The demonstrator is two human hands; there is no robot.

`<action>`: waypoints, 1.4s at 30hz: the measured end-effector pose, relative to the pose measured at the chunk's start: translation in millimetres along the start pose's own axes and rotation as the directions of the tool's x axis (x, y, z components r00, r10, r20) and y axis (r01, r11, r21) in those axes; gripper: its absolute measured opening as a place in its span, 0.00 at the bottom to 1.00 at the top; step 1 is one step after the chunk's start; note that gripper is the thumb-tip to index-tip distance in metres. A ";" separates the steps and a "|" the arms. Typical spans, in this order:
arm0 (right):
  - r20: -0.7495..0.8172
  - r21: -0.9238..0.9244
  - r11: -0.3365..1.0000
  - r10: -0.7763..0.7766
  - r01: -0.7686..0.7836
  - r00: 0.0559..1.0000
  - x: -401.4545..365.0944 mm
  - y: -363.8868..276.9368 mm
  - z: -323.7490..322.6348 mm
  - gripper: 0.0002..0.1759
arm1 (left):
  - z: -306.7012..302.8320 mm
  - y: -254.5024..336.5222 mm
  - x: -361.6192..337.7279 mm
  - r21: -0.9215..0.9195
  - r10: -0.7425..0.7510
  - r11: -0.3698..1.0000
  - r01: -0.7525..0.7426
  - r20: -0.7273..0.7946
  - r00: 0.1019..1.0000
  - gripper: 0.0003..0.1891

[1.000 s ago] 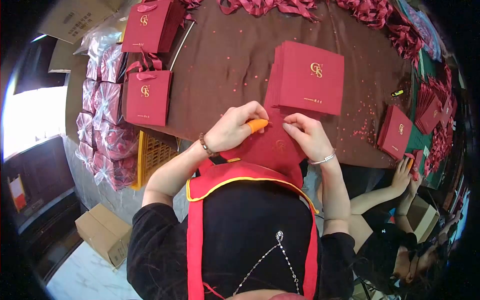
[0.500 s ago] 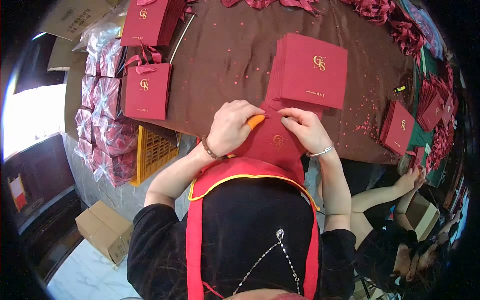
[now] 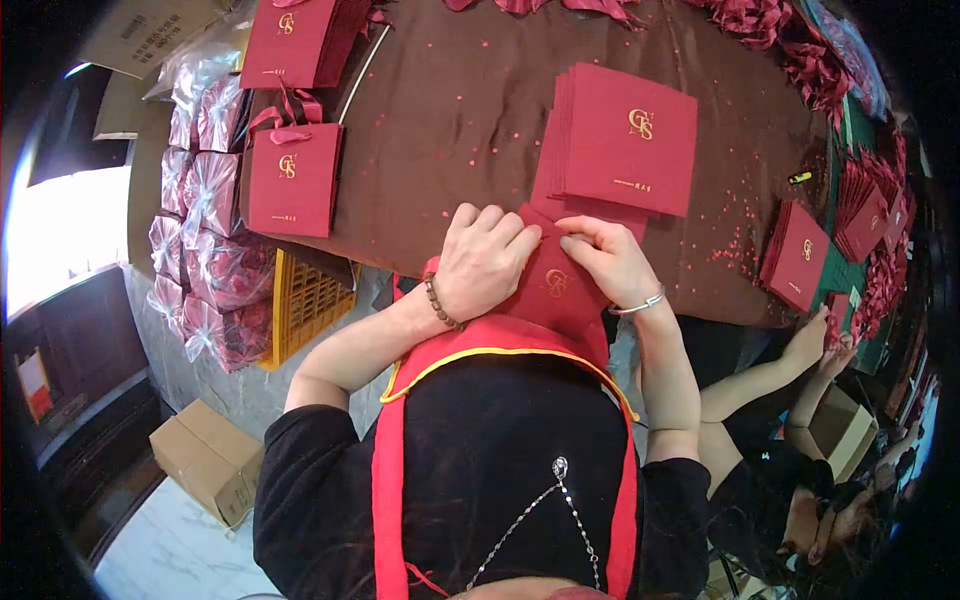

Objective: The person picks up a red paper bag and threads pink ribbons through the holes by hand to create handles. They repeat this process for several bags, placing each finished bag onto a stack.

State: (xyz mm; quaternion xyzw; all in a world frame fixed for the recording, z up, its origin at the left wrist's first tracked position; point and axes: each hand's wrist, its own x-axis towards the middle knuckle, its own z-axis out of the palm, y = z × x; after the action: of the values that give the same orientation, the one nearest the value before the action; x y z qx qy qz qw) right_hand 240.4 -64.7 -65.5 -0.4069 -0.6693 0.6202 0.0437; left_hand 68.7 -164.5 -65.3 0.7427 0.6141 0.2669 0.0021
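Left hand [image 3: 485, 262]: I see it clenched on the top edge of the dark-red flat paper bag with gold logo [image 3: 556, 288].
Right hand [image 3: 612, 262]: I see it pinching the same edge, just beside the left hand.
Bag position: at the near edge of the brown-covered bench [image 3: 450, 130], its upper corner touching the stack of flat red paper bags [image 3: 625, 140].

Hidden beneath the left hand [image 3: 485, 260] and right hand [image 3: 610, 262]: top edge of the red bag [image 3: 555, 290]. Left-hand grip or mere press: unclear. Too small to read: gold print on the stack [image 3: 625, 145]. Cropped at top: 1 pile of bags [image 3: 295, 40].
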 end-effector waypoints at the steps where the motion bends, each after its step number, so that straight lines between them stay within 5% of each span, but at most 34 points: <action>1: 0.011 -0.018 0.999 0.026 -0.026 1.000 -0.5 -2.3 0.3 0.17 | -0.9 0.0 0.9 0.001 0.001 1.000 -0.001 0.000 1.000 0.06; 5: 0.000 0.001 1.000 0.007 -0.007 1.000 -4.7 -7.4 3.4 0.17 | -4.3 0.9 5.7 0.005 -0.006 1.000 0.005 0.050 0.999 0.03; 7: -0.056 -0.137 0.982 -0.136 0.127 0.989 -7.6 -10.4 5.9 0.16 | -5.7 1.4 7.1 0.009 -0.002 1.000 0.002 0.066 0.998 0.03; 12: -0.045 -0.180 0.977 -0.123 0.114 0.991 -11.1 -13.0 7.4 0.16 | -10.5 5.6 10.8 0.046 0.001 0.999 -0.007 0.125 0.992 0.05; 29: -0.014 0.050 0.997 -0.065 0.066 0.998 -2.3 9.4 11.3 0.16 | -9.7 -1.1 15.7 0.039 0.165 0.984 -0.175 0.181 0.970 0.05; 33: -0.052 0.052 0.995 -0.085 0.088 0.995 -8.2 4.9 12.4 0.16 | -10.2 0.6 16.8 0.038 0.099 0.993 -0.108 0.191 0.977 0.05; 42: -0.108 -0.218 0.969 -0.139 0.113 0.984 -11.3 -8.7 16.7 0.14 | -17.4 -0.5 12.9 -0.027 0.075 0.997 -0.071 0.233 0.970 0.04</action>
State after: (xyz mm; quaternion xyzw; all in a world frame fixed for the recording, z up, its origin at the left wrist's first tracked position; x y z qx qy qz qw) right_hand 234.2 -83.9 -56.7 -0.4030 -0.7520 0.5154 0.0805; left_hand 62.6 -158.2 -45.5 0.7910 0.5794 0.1830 0.0715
